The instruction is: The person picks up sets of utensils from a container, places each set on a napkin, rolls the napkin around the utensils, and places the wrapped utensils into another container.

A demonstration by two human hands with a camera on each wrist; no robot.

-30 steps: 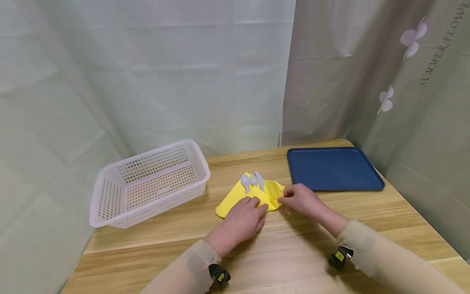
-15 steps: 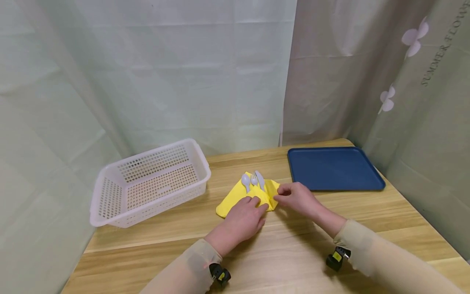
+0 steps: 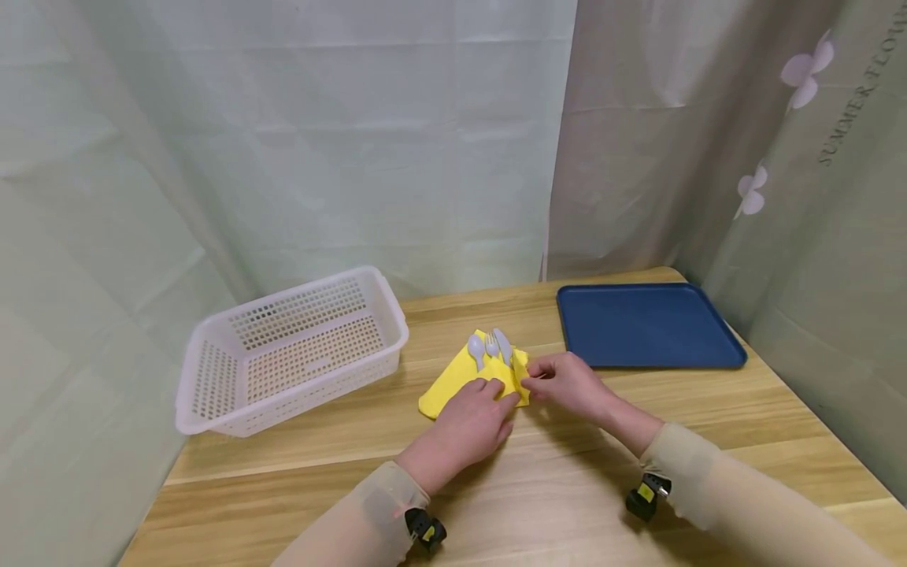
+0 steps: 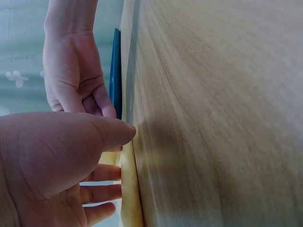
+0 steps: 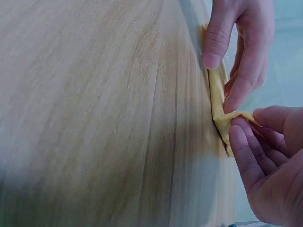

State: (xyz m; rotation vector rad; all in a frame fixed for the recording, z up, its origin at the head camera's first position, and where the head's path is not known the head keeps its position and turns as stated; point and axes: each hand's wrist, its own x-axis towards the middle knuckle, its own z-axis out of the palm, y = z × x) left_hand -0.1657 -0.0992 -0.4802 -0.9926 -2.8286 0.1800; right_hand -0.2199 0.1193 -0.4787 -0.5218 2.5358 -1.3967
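Yellow napkin [image 3: 453, 384] on the counter [image 3: 538, 496], between the white basket [image 3: 312, 394] and the blue tray [image 3: 650, 324], apart from both. Its near part is folded up; a pale spoon [image 3: 476, 348], fork [image 3: 492, 345] and knife [image 3: 502, 346] show their heads side by side past the fold, fork in the middle, handles under the napkin.

Hands: left hand [image 3: 469, 421] has fingers spread and fairly straight, resting on the folded layer. The right hand [image 3: 569, 383] pinches the napkin's right-hand flap between thumb and fingertips; right wrist view shows that flap standing up off the counter.

Handling, judged by look: napkin thin, light, soft, probably springs back a little if let go. Cloth or paper, cannot tell; if paper, a hard tug could tear it. Cutlery looks plastic: light, stiff, smooth, apt to slide inside a loose fold, fork tines likely the most breakable part.

Where to hold: flap best pinched near its edge, as the right hand has it, kept low. Light, flat pressure over the covered handles should keep the three pieces in line. Whole bundle: grip across the handles, napkin and cutlery together; by one corner the pieces would probably slip out
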